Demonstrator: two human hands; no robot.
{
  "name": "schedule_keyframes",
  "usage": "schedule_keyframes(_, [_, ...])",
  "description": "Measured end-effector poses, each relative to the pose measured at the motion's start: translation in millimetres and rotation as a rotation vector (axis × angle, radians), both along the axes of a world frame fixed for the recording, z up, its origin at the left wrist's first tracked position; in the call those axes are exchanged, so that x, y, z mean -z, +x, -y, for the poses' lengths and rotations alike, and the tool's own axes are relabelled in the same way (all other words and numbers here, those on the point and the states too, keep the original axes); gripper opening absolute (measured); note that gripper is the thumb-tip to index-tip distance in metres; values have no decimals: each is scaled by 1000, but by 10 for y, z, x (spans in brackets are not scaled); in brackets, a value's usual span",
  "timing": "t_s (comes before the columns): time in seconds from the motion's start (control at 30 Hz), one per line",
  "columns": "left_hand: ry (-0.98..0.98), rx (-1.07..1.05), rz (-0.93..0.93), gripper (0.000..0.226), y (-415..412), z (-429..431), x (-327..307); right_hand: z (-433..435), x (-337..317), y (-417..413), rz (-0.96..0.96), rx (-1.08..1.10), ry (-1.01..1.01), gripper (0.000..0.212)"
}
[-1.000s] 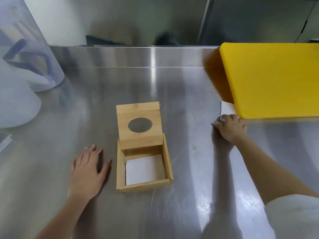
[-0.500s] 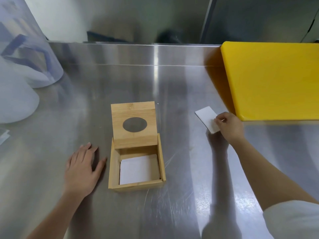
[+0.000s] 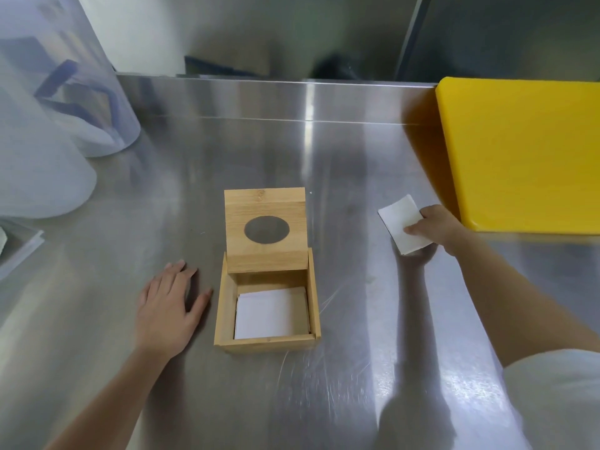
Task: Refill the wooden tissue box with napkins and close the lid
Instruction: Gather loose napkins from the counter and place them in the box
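Note:
A square wooden tissue box [image 3: 227,306] sits on the steel counter in the middle of the view. Its hinged lid [image 3: 264,251], with an oval hole, stands upright at the back. White napkins [image 3: 271,315] lie flat inside the box. My left hand [image 3: 167,308] rests flat on the counter just left of the box, fingers spread. My right hand [image 3: 436,227] holds a folded white napkin [image 3: 401,222] by its right edge, to the right of the box and beside the yellow board.
A thick yellow cutting board [image 3: 526,151] fills the right back of the counter [image 3: 341,157]. Translucent plastic containers [image 3: 65,102] stand at the back left. A flat pale object [image 3: 16,251] lies at the left edge.
My right hand has pulled a napkin out from beside the yellow board and carried it leftward toward the box. My left hand has stayed flat beside the box.

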State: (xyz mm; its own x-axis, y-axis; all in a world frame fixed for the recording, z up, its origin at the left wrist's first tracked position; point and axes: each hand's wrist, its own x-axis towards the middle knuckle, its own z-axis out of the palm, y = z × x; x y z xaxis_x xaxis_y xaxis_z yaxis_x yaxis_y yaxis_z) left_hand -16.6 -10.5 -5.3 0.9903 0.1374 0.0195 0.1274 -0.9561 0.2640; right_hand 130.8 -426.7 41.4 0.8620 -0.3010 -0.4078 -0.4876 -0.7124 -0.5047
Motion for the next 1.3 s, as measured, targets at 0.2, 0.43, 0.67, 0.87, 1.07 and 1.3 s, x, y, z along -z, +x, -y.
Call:
schedule_keyframes(0.2, [-22, 0, 10, 69, -8, -19, 15, -45, -67, -35, 83, -18, -101, 32])
schedule_keyframes(0.43, [-15, 8, 21, 67, 4, -39, 53, -18, -147, -99, 124, 94, -157, 37])
schedule_keyframes(0.67, [-4, 13, 37, 64, 5, -55, 92, -280, -604, -268, 292, -186, 212, 17])
schedule_keyframes(0.87, [-9, 28, 58, 54, 5, -67, 119, -820, -1259, -687, 74, -592, 654, 28])
schedule_keyframes(1.07, [-10, 42, 52, 50, -7, -68, 93, -1523, -1170, -1024, -174, -967, 435, 13])
schedule_keyframes(1.3, [-9, 62, 50, 53, -25, -78, 93, -1962, -811, -1179, -43, -1045, -69, 17])
